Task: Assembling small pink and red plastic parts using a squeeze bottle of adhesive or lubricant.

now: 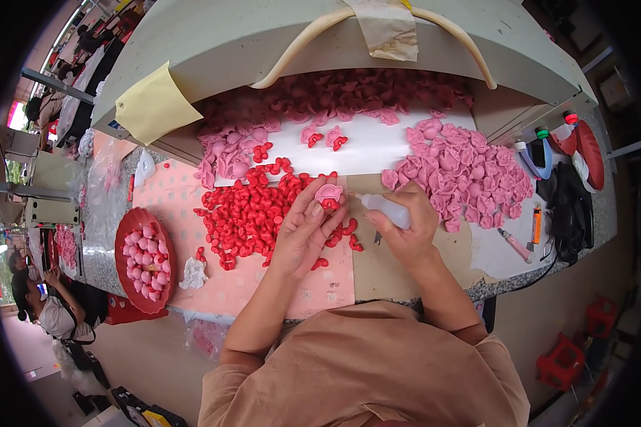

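My left hand [303,231] pinches a small pink frilled plastic piece [328,191] with a red bow-shaped part at its lower edge. In my right hand [414,226] is a translucent squeeze bottle [390,211], tilted so its thin nozzle points at the pink piece, close to its right side. A heap of red bow-shaped parts [238,220] lies left of and behind my left hand. Beyond my right hand spreads a pile of pink pieces [470,174]. Two pink pieces [337,136] with red bows rest on the white sheet [292,146] ahead.
A grey metal housing [470,43] arches over the far part of the table, with more pink pieces beneath. A red plate [137,300] of pink balls stands at left, near crumpled tissue [193,273]. At right lie an orange tool [536,225] and black cloth [573,213]. Another person [57,313] sits far left.
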`<state>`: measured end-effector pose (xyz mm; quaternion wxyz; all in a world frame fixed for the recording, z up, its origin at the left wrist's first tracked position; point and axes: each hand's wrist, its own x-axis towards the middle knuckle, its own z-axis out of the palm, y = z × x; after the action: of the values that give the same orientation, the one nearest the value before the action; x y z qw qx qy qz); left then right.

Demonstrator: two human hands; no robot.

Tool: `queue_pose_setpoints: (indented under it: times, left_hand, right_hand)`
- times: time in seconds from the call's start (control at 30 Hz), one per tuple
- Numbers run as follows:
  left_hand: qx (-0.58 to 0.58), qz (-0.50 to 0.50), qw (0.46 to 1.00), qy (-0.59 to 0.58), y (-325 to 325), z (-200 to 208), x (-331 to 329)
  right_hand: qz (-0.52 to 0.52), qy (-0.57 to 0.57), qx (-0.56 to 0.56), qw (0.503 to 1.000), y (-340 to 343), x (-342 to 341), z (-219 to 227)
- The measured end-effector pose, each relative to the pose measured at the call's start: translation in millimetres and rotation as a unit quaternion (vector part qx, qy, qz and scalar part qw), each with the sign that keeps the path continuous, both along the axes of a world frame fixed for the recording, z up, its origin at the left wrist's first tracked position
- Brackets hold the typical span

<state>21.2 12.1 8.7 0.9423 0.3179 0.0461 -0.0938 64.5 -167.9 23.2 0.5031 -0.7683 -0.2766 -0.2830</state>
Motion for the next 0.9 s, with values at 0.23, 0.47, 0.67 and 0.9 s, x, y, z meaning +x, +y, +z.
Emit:
queue_pose_setpoints:
  times: [0.23, 0.47, 0.67, 0.9]
  left_hand:
    - [-0.004, -0.002, 1.0, -0.002, 0.0, 1.2, -0.4]
    - [-0.006, -0.003, 1.0, 0.0, -0.8, 1.0, -0.1]
    - [-0.006, 0.001, 1.0, -0.005, -0.4, 0.4, 0.3]
    - [-0.006, -0.001, 1.0, 0.001, -0.4, -0.3, 0.1]
  right_hand:
    - [0.007, 0.024, -0.013, 1.0, -1.5, -1.5, -1.3]
    - [0.002, 0.017, -0.019, 1.0, -0.7, -1.1, 0.1]
    - [0.005, 0.025, -0.011, 1.0, -1.3, -1.8, -1.9]
    - [0.012, 0.019, -0.016, 1.0, -0.6, -1.8, -1.6]
